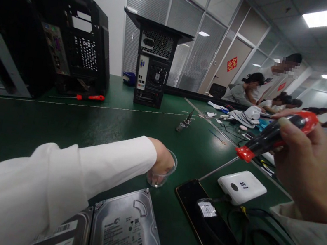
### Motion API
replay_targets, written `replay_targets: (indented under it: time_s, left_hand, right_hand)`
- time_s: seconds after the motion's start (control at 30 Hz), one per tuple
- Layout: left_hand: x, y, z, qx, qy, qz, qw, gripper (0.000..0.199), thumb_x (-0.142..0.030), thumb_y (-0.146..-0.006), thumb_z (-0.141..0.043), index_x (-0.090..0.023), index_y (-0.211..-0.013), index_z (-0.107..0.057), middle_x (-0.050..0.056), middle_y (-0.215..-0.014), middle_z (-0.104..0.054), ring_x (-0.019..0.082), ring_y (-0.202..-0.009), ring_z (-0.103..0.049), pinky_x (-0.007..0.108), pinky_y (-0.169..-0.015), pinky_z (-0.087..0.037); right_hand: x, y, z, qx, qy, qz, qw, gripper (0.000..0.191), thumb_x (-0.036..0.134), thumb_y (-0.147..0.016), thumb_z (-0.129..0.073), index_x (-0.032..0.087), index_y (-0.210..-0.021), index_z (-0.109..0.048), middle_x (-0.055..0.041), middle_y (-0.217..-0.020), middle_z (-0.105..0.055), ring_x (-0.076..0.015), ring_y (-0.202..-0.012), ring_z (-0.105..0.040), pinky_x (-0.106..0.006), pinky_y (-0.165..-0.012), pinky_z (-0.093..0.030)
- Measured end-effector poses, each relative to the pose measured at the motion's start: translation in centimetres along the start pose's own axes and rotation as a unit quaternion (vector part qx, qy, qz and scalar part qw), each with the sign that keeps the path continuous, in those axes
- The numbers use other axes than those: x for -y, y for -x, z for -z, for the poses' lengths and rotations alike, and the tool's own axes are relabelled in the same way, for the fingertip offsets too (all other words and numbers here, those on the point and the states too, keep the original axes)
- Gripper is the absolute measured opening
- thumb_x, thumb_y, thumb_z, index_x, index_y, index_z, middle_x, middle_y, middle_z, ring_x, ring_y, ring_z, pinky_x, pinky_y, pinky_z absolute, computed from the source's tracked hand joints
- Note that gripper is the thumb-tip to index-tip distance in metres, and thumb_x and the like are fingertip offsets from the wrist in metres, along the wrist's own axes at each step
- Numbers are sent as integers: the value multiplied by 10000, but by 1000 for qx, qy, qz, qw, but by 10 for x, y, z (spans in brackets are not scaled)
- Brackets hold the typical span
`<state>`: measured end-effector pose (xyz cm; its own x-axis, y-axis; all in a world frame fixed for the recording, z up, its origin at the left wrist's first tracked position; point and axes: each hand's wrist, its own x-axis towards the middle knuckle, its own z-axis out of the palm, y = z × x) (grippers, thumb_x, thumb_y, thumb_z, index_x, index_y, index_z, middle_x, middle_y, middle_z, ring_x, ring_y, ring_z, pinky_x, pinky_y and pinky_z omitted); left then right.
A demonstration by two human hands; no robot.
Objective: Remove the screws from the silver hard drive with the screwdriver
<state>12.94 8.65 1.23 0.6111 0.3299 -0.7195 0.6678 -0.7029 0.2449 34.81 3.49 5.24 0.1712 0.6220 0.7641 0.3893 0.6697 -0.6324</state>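
Note:
My right hand (304,162) is closed around the black and red handle of a screwdriver (262,139). Its thin shaft slants down to the left, the tip by the top end of a black phone (191,196); whether they touch I cannot tell. My left hand (162,162) reaches down into a small clear plastic cup (171,170), fingers bent and mostly hidden by the wrist and cup wall. A tiny shiny piece shows at the cup's bottom. Under my left sleeve lies a silver hard drive (126,229), with a second hard drive (69,236) beside it.
A white box marked 18 (242,186) sits with black cables (245,232) by the phone. Behind stand an opened computer case (83,42) and a black computer tower (154,62). Another red-handled screwdriver (90,97) lies at left. People (244,90) work at the far right.

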Motion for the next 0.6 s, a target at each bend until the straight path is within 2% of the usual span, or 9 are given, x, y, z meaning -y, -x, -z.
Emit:
replay_targets:
  time_s: [0.17,0.3,0.5,0.6]
  left_hand:
    - [3,0,-1,0,25,-10,1000,201,87,-795,-527,-83,-705,-587,-6,-680,-618,146,-777,-635,281,-718,-534]
    - [-3,2,0,11,8,-7,1000,273,146,-739,-529,-93,-611,-562,-38,-575,-569,127,-710,-623,245,-681,-516]
    - [-22,8,-1,-17,-86,47,995,214,37,-750,-629,-107,-598,-586,-16,-602,-593,173,-728,-623,374,-776,-509]
    - [-22,7,-2,-11,-103,47,993,139,-7,-767,-646,-106,-675,-616,4,-699,-629,180,-788,-625,373,-787,-513]
  right_hand:
    - [-1,3,2,7,6,-6,1000,259,315,-683,-686,150,-855,-587,-14,-756,-469,-101,-588,-413,-182,-458,-342]
    - [-2,4,2,5,4,-10,1000,257,314,-687,-687,150,-856,-585,-12,-765,-470,-96,-593,-413,-179,-472,-347]
    - [-4,3,1,5,5,0,1000,234,306,-692,-686,155,-842,-590,-7,-754,-477,-90,-599,-424,-169,-481,-349]
    - [-6,3,3,13,11,3,1000,235,318,-702,-691,157,-844,-596,-12,-774,-489,-93,-611,-437,-171,-486,-367]
